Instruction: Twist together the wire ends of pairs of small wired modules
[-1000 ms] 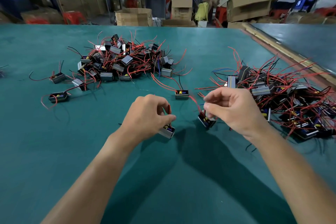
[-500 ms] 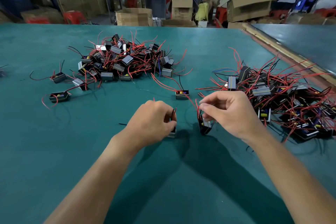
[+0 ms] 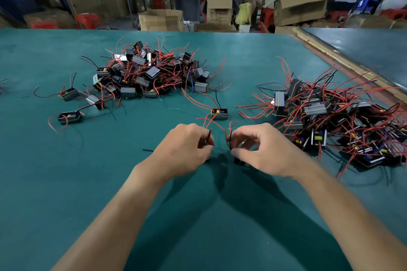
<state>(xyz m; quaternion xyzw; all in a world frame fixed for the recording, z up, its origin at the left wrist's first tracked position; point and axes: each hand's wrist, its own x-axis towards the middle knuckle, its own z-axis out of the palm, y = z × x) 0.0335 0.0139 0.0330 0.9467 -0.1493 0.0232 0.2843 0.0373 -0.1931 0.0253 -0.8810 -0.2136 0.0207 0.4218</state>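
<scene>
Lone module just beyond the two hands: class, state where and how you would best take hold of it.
Probably pinch the module across its long side walls, coming from above and the right. It lies flat, open top up, and its wires leave near the left end, so the right end is bare.

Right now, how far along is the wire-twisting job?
Done: possibly the far pile; pairs at its edge look wire-linked, though I cannot confirm. In hand: the left hand pinches a black wire, the right hand another, not yet joined. Left: the tangled right pile and a lone module.
</scene>
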